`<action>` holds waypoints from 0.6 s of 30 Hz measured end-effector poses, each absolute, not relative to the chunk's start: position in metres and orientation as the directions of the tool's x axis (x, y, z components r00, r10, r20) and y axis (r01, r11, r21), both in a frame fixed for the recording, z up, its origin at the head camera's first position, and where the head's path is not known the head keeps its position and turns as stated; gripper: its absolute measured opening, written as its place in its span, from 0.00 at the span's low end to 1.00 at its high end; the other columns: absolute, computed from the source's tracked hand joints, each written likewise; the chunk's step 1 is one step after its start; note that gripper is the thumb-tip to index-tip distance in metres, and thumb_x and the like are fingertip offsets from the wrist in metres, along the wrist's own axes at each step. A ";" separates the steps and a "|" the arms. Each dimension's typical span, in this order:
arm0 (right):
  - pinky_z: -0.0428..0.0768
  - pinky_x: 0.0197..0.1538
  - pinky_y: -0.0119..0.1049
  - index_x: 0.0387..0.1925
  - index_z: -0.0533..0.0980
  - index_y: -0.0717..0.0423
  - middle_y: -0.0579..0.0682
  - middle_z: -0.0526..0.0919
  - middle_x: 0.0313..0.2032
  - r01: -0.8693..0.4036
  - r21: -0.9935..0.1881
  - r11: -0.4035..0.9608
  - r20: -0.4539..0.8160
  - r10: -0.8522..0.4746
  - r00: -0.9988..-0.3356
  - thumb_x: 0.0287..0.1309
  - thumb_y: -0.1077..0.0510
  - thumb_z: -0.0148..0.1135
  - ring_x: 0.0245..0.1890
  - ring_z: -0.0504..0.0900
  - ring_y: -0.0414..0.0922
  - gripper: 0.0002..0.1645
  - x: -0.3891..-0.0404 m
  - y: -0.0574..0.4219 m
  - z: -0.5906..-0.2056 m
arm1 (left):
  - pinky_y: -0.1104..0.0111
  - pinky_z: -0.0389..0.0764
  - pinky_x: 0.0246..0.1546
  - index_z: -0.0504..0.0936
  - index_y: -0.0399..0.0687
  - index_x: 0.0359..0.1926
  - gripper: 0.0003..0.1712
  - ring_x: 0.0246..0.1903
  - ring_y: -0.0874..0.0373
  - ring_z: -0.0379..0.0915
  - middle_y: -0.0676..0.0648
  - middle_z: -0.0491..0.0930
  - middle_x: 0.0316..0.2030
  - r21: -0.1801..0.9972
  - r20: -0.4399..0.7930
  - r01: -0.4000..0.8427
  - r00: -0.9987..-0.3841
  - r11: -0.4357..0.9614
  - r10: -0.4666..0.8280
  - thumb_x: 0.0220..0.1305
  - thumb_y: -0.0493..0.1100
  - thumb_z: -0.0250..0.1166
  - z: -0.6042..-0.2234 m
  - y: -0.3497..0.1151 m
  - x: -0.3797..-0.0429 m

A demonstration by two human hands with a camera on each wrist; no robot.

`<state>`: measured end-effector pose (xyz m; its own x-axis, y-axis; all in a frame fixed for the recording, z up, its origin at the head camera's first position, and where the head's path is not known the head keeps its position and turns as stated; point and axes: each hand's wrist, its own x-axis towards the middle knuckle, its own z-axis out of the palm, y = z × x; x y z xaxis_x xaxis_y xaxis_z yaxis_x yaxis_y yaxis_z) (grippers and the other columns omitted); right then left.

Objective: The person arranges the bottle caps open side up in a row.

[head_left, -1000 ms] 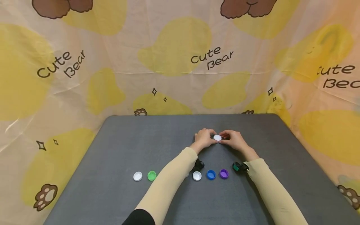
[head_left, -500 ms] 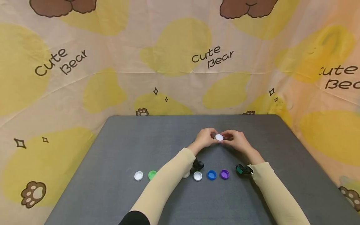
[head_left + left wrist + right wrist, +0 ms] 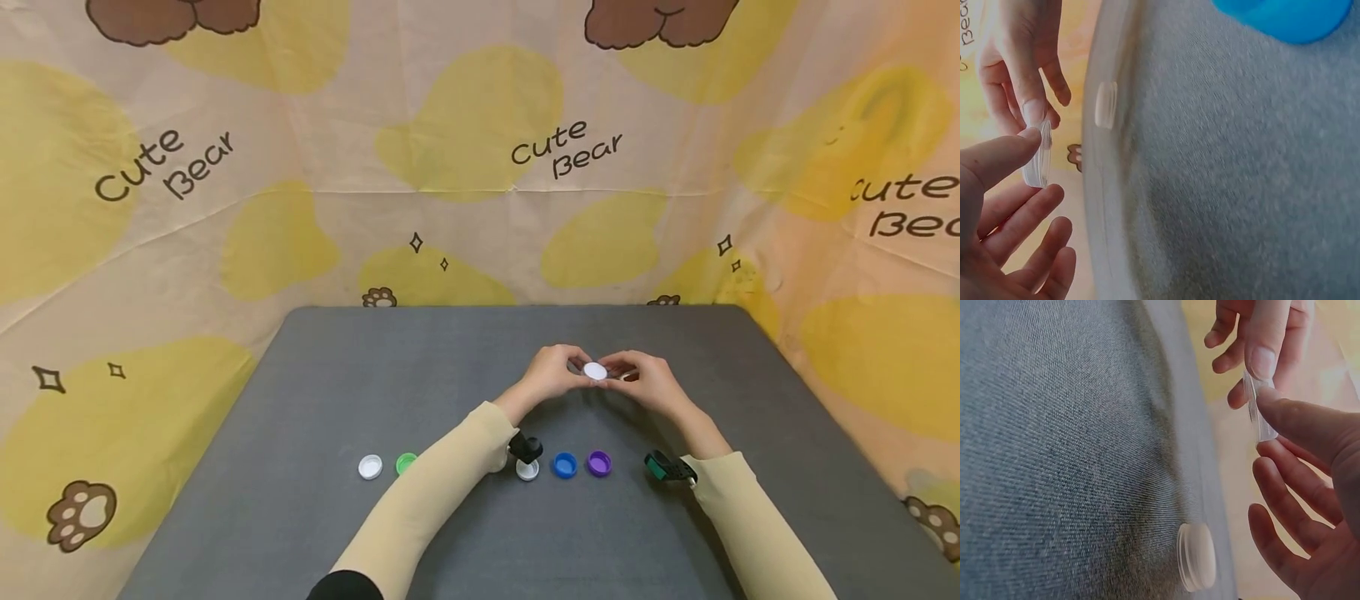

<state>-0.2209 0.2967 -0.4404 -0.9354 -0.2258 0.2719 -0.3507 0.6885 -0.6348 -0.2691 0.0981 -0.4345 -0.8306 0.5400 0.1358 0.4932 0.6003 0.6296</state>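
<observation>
Both hands meet over the far part of the grey table, holding one white bottle cap (image 3: 596, 372) between them. Thumb and fingers of my left hand (image 3: 553, 372) pinch its left side; my right hand (image 3: 651, 383) pinches its right side. In the left wrist view the cap (image 3: 1037, 159) stands edge-on, with a translucent side, under the left thumb. The right wrist view shows the same cap (image 3: 1261, 415) between both thumbs and the fingertips. A second white cap (image 3: 1197, 557) sits on the table below the hands, mostly covered by the right fingers in the head view.
Nearer on the table (image 3: 360, 383) lies a row of caps: white (image 3: 370, 467), green (image 3: 405, 462), white (image 3: 527, 471), blue (image 3: 565, 465) and purple (image 3: 599, 463). The left sleeve (image 3: 438, 475) partly covers the green one. A printed cloth (image 3: 465, 125) hangs behind the table.
Both hands have shifted slightly to the right with the held cap. A bit of the second white cap now shows by the right fingers. The row of caps has stayed put.
</observation>
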 end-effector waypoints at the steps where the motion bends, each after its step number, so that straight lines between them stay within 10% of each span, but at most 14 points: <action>1: 0.81 0.43 0.47 0.46 0.81 0.53 0.50 0.84 0.39 -0.351 -0.641 0.683 0.274 -0.223 -0.936 0.52 0.48 0.70 0.38 0.82 0.47 0.21 -0.219 0.297 -0.440 | 0.77 0.70 0.30 0.84 0.55 0.41 0.15 0.33 0.67 0.74 0.57 0.83 0.34 0.632 0.135 0.493 -0.829 0.598 0.542 0.53 0.53 0.72 -0.433 0.098 -0.268; 18: 0.81 0.42 0.29 0.45 0.81 0.53 0.48 0.85 0.39 -0.389 -0.655 0.648 0.288 -0.261 -0.921 0.54 0.52 0.68 0.36 0.82 0.37 0.17 -0.191 0.305 -0.434 | 0.77 0.72 0.27 0.85 0.51 0.40 0.16 0.30 0.68 0.73 0.56 0.82 0.32 0.729 0.057 0.427 -0.817 0.535 0.574 0.54 0.53 0.71 -0.424 0.097 -0.244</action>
<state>-0.1914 0.3053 -0.4338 -0.9213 -0.2615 0.2880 -0.3887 0.6480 -0.6550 -0.2445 0.0975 -0.4242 -0.8166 0.5744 0.0567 0.4269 0.5348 0.7292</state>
